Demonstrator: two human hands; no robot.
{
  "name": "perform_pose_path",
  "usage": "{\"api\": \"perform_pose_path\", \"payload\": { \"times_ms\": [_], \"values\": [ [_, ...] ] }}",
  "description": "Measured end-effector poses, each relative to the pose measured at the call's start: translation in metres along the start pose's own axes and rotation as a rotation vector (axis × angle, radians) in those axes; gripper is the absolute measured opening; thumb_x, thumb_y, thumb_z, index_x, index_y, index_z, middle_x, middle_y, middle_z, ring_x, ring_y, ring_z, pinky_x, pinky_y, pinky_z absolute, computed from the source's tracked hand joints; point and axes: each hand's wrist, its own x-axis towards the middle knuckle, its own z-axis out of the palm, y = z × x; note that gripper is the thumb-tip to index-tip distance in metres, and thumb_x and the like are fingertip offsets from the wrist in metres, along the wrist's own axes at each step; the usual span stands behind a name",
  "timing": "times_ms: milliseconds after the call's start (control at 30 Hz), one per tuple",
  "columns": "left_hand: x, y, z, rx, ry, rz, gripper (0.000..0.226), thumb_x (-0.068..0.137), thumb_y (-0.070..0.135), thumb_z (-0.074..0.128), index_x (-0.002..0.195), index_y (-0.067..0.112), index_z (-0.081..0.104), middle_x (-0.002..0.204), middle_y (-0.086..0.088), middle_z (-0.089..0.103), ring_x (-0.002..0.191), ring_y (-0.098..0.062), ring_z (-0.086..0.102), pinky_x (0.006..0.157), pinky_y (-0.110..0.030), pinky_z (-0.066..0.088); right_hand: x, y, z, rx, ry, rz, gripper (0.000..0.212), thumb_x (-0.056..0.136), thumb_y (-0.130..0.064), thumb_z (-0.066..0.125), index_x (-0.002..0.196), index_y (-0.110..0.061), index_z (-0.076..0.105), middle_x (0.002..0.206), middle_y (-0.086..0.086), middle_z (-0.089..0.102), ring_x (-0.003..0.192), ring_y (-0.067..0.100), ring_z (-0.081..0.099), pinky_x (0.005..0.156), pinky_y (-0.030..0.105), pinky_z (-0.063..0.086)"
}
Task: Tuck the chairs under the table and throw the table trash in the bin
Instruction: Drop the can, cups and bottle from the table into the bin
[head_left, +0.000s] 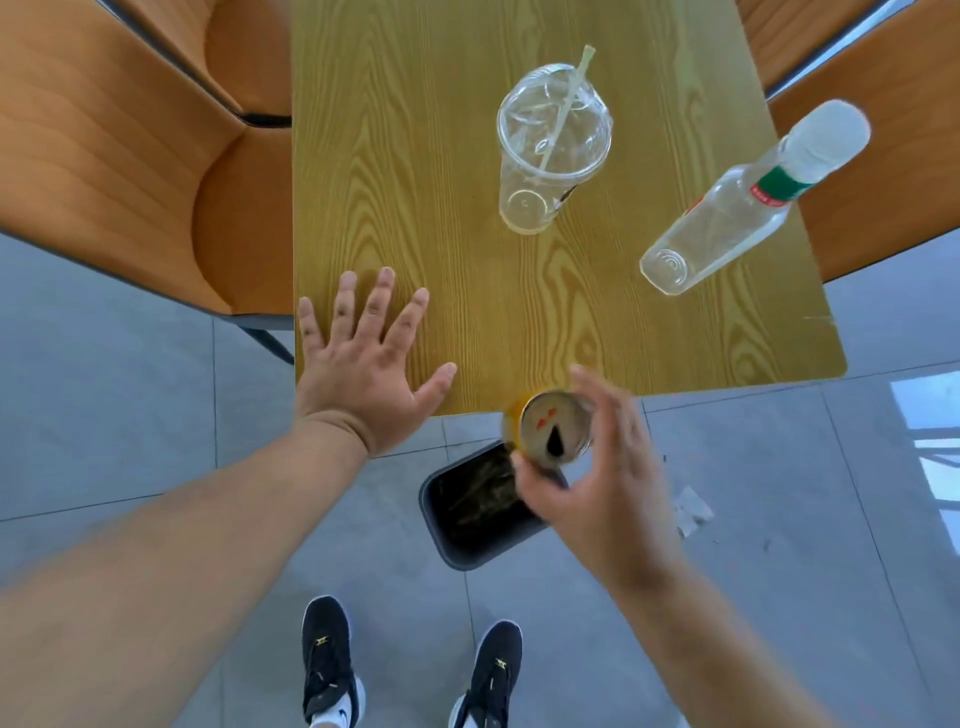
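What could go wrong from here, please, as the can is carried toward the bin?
The right hand pinches the can loosely by its rim, above the bin edge rather than its middle, so it may drop onto the floor. Any leftover drink could spill from the opening. The bottle stands near the table edge and could be knocked off.

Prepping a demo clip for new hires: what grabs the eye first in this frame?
The right hand at lower centre, holding an orange drink can just past the table's near edge, above the dark bin on the floor. Next, the left hand spread flat on the wooden table. Further back, a clear cup with straw and an empty bottle at the right edge.
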Motion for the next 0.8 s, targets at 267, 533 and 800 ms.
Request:
{"api": "perform_pose_path", "payload": {
  "times_ms": [267,533,800],
  "values": [
    [0.000,-0.002,0.004,0.000,0.012,0.004,0.083,0.093,0.083,0.020,0.163,0.038,0.014,0.174,-0.002,0.006,0.159,-0.034,-0.004,0.121,-0.071,0.000,-0.062,0.015,0.029,-0.144,-0.257,0.118,0.099,0.072,-0.051,0.088,0.152,-0.020,0.038,0.134,0.001,0.049,0.123,0.023,0.048,0.108,0.029,0.036],
    [-0.001,-0.003,0.004,-0.004,0.012,0.007,0.085,0.093,0.084,0.021,0.164,0.038,0.015,0.174,-0.001,0.004,0.159,-0.031,-0.008,0.122,-0.070,-0.002,0.005,-0.007,0.015,0.000,0.000,0.088,0.071,0.083,-0.055,0.071,0.142,-0.025,0.045,0.133,-0.010,0.050,0.121,0.017,0.054,0.105,0.031,0.045],
    [-0.002,-0.003,0.006,0.006,0.029,0.012,0.084,0.093,0.083,0.023,0.164,0.037,0.017,0.174,-0.001,0.006,0.159,-0.032,-0.007,0.122,-0.070,0.001,0.191,-0.035,-0.005,0.051,0.160,0.076,0.119,0.077,-0.061,0.082,0.163,-0.017,0.013,0.165,0.010,0.028,0.153,0.029,0.024,0.122,0.054,0.028]
  ]
}}
